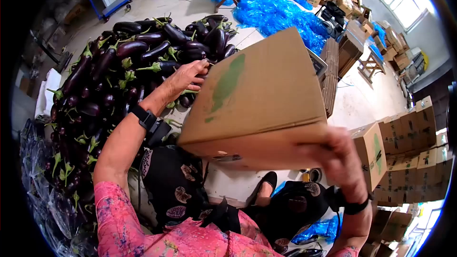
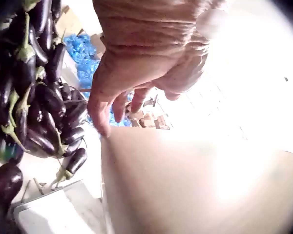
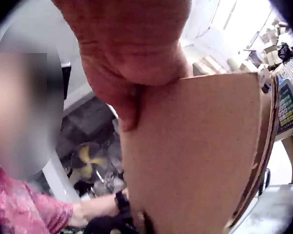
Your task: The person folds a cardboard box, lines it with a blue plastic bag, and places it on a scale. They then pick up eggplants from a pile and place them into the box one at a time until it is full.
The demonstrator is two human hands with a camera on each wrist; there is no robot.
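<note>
A brown cardboard box (image 1: pixel 257 90) with a green print is held tilted above the person's lap. The left hand (image 1: pixel 190 77) is at its left edge; in the left wrist view the left hand (image 2: pixel 146 63) has its thumb and fingers at the edge of the cardboard (image 2: pixel 185 170). On the right, the blurred right hand (image 1: pixel 335 154) grips the box's near right corner. The right wrist view has the right hand (image 3: pixel 132 63) with a digit pressed over the rim of the cardboard (image 3: pixel 190 141). The box's inside is hidden.
A large heap of eggplants (image 1: pixel 143 47) lies left of the box. Blue plastic (image 1: pixel 266 12) covers floor behind it. Flattened cardboard (image 1: pixel 329 71) stands right of the box, near a scale (image 3: pixel 288 107). Stacked boxes (image 1: pixel 409 152) are at the right.
</note>
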